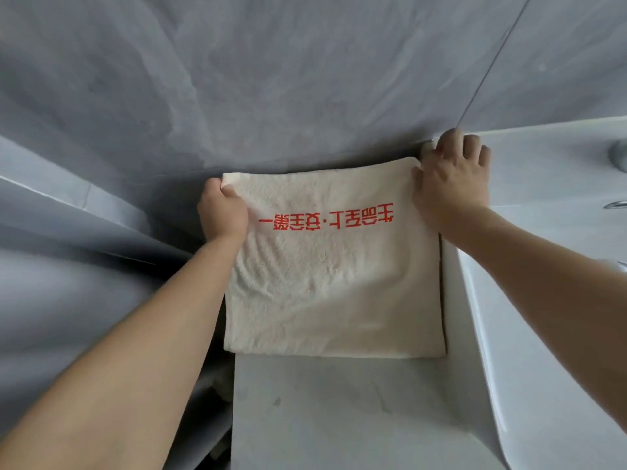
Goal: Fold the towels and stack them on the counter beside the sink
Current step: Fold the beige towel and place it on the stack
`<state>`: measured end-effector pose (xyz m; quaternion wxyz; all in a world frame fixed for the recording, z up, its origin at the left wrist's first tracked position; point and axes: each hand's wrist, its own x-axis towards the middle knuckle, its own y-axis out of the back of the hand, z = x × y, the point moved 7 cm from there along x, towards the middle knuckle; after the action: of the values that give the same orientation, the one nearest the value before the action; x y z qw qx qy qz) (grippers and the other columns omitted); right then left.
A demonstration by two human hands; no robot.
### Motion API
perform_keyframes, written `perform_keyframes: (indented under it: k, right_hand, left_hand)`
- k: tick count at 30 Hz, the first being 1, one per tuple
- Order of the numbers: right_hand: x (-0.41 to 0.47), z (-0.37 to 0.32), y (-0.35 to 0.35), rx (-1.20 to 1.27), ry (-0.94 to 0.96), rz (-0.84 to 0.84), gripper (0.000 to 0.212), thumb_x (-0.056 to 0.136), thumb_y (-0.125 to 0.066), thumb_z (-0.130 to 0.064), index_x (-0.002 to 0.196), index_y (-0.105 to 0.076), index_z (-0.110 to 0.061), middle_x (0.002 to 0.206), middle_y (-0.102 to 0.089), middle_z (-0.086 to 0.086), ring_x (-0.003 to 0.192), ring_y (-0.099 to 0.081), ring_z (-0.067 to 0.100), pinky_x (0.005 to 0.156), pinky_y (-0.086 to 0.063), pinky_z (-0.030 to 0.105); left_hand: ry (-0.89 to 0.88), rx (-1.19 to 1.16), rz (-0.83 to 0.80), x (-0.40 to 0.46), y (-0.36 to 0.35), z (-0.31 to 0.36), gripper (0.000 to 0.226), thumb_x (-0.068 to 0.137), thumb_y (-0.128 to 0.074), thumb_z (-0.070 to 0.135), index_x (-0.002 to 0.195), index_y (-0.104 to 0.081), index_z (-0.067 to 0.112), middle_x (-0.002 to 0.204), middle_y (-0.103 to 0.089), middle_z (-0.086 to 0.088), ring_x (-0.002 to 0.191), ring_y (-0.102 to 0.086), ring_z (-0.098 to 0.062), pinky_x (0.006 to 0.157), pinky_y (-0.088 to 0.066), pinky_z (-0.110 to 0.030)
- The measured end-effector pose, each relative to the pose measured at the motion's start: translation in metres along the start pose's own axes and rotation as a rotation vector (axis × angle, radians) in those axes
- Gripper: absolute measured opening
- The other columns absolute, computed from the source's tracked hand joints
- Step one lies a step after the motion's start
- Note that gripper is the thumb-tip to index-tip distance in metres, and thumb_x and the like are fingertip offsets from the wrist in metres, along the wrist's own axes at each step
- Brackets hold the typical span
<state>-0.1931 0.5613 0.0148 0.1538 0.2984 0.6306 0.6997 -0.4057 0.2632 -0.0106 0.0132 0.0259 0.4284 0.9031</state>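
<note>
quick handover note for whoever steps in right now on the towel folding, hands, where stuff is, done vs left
Left hand: grips the far left corner of the cream towel, fingers curled round the edge.
Right hand: holds the far right corner, by the wall.
Towel: lies folded and flat on the grey counter, left of the white sink, red lettering facing up, far edge near the wall.
Done: this towel looks folded at least once and is set on the counter.
Left: let go or fold it further if wanted. No other towels show in this view, so I cannot tell how many remain.
</note>
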Motion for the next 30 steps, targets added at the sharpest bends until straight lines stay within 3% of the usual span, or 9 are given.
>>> perform_keyframes:
  k: [8, 15, 21, 24, 25, 27, 29, 30]
  right_hand:
    - [0.006, 0.001, -0.004, 0.009, -0.046, 0.041, 0.019, 0.086, -0.051, -0.018, 0.091, -0.060, -0.002, 0.112, -0.042, 0.018, 0.100, -0.036, 0.034, 0.086, -0.021, 0.042]
    - [0.007, 0.004, -0.002, 0.138, -0.055, 0.033, 0.024, 0.079, -0.055, -0.021, 0.101, -0.062, -0.014, 0.118, -0.041, 0.012, 0.107, -0.035, 0.033, 0.093, -0.021, 0.041]
    - [0.006, 0.005, 0.001, 0.144, -0.079, 0.056, 0.019, 0.085, -0.051, -0.023, 0.090, -0.064, -0.010, 0.116, -0.043, 0.012, 0.106, -0.038, 0.035, 0.093, -0.026, 0.044]
    - [0.007, 0.005, 0.001, 0.130, -0.082, 0.061, 0.020, 0.085, -0.050, -0.023, 0.089, -0.064, -0.010, 0.115, -0.042, 0.012, 0.104, -0.038, 0.036, 0.093, -0.027, 0.045]
    - [0.007, 0.006, 0.001, 0.132, -0.086, 0.064, 0.020, 0.086, -0.049, -0.023, 0.089, -0.064, -0.010, 0.115, -0.042, 0.012, 0.104, -0.038, 0.036, 0.093, -0.028, 0.046]
    - [0.007, 0.006, 0.001, 0.134, -0.087, 0.065, 0.020, 0.086, -0.050, -0.023, 0.088, -0.063, -0.010, 0.115, -0.042, 0.012, 0.104, -0.038, 0.036, 0.093, -0.028, 0.046]
    - [0.007, 0.004, 0.001, 0.132, -0.082, 0.062, 0.019, 0.086, -0.050, -0.023, 0.089, -0.063, -0.010, 0.116, -0.043, 0.013, 0.105, -0.038, 0.036, 0.093, -0.027, 0.045]
    - [0.007, 0.004, 0.000, 0.131, -0.080, 0.063, 0.018, 0.086, -0.050, -0.022, 0.089, -0.062, -0.010, 0.116, -0.043, 0.013, 0.105, -0.038, 0.036, 0.093, -0.027, 0.045]
  left_hand:
    - [-0.060, 0.112, 0.126, -0.014, -0.013, 0.003, 0.018, 0.100, -0.045, 0.022, 0.101, -0.050, 0.005, 0.084, -0.051, -0.004, 0.075, -0.045, -0.020, 0.064, -0.031, -0.034]
    - [-0.085, 0.131, 0.203, -0.019, -0.019, 0.002, 0.021, 0.100, -0.043, 0.030, 0.103, -0.050, 0.010, 0.084, -0.052, 0.003, 0.070, -0.046, -0.015, 0.054, -0.026, -0.026]
    - [0.087, -0.027, 0.200, -0.017, -0.011, -0.001, 0.028, 0.102, -0.039, 0.029, 0.107, -0.051, 0.004, 0.098, -0.063, -0.010, 0.093, -0.061, -0.032, 0.067, -0.032, -0.032]
    - [0.252, -0.005, 0.134, -0.022, -0.005, 0.007, 0.032, 0.092, -0.054, 0.026, 0.120, -0.047, 0.012, 0.127, -0.052, -0.011, 0.118, -0.049, -0.033, 0.088, -0.038, -0.039]
    - [0.190, 0.084, 0.158, -0.032, 0.000, 0.017, 0.041, 0.087, -0.058, 0.026, 0.124, -0.046, 0.014, 0.132, -0.047, -0.012, 0.121, -0.044, -0.033, 0.094, -0.034, -0.041]
    - [-0.217, 0.096, 0.181, -0.067, 0.001, 0.057, 0.045, 0.080, -0.059, 0.023, 0.123, -0.048, 0.016, 0.128, -0.046, -0.011, 0.116, -0.042, -0.030, 0.095, -0.031, -0.041]
    - [-0.680, 0.052, -0.049, -0.117, -0.028, 0.091, 0.036, 0.083, -0.057, 0.020, 0.119, -0.055, 0.015, 0.126, -0.052, -0.008, 0.114, -0.046, -0.026, 0.096, -0.036, -0.040]
    - [-0.831, 0.116, -0.189, -0.136, -0.047, 0.098, 0.034, 0.088, -0.054, 0.023, 0.121, -0.057, 0.017, 0.131, -0.053, -0.006, 0.119, -0.047, -0.025, 0.100, -0.038, -0.042]
